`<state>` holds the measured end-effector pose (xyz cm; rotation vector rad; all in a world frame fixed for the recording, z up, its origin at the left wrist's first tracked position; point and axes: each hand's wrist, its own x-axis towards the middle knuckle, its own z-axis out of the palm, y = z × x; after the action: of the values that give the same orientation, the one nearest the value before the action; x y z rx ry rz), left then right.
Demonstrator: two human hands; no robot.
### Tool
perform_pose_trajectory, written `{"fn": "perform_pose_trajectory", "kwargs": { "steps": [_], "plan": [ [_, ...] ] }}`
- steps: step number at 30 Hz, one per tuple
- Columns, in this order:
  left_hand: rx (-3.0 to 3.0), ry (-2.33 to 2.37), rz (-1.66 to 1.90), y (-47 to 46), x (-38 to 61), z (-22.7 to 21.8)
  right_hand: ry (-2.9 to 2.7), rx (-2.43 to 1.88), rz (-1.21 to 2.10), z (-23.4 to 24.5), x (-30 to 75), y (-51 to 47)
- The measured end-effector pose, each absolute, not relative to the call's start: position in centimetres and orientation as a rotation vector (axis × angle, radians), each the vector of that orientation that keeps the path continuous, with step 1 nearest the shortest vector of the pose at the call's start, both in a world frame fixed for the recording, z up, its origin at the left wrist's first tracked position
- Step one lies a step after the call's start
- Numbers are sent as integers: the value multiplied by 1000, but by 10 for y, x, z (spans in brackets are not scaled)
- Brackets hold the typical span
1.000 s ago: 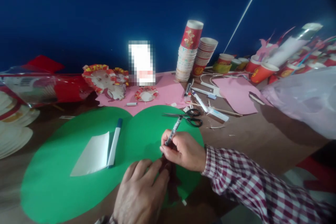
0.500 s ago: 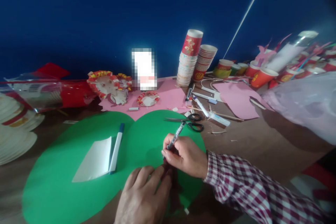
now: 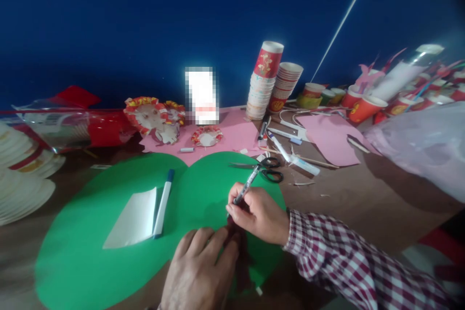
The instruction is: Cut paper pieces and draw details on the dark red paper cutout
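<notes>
A green paper sheet (image 3: 203, 189) with two rounded lobes lies in front of me. My right hand (image 3: 256, 210) is closed around a slim pen (image 3: 249, 183), its tip down near the sheet's right lobe. Beside it, my left hand (image 3: 203, 266) rests palm down with bent, slightly spread fingers, its fingertips by the pen tip. A dark reddish patch shows beneath the hands; I cannot tell whether it is shadow or paper. On the left lobe lie a white paper piece (image 3: 132, 220) and a white marker (image 3: 163, 206) with a blue cap. Black-handled scissors (image 3: 271, 167) overlap the sheet's far right edge.
Stacked paper cups (image 3: 261, 92) stand at the back, with more cups (image 3: 366, 106) on the right. Pink paper (image 3: 232, 131), markers (image 3: 279, 147) and ruffled paper crafts (image 3: 145, 116) lie behind the green sheet. Paper plates (image 3: 22, 193) are piled at left; a translucent plastic bag (image 3: 425, 140) sits at right.
The view has shifted slightly, so most things sit a little further right. The pen leans a bit more to the right. Both hands keep nearly the same place on the sheet.
</notes>
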<state>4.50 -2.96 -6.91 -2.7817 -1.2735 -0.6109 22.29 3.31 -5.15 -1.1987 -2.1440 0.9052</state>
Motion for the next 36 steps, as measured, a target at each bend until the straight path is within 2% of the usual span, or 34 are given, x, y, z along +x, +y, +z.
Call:
{"fn": "perform_pose_trajectory", "kwargs": {
  "steps": [36],
  "plan": [
    [-2774,-1302,-638,-30,48,-67,-2111,-1224,890,-53,221,33]
  ]
}}
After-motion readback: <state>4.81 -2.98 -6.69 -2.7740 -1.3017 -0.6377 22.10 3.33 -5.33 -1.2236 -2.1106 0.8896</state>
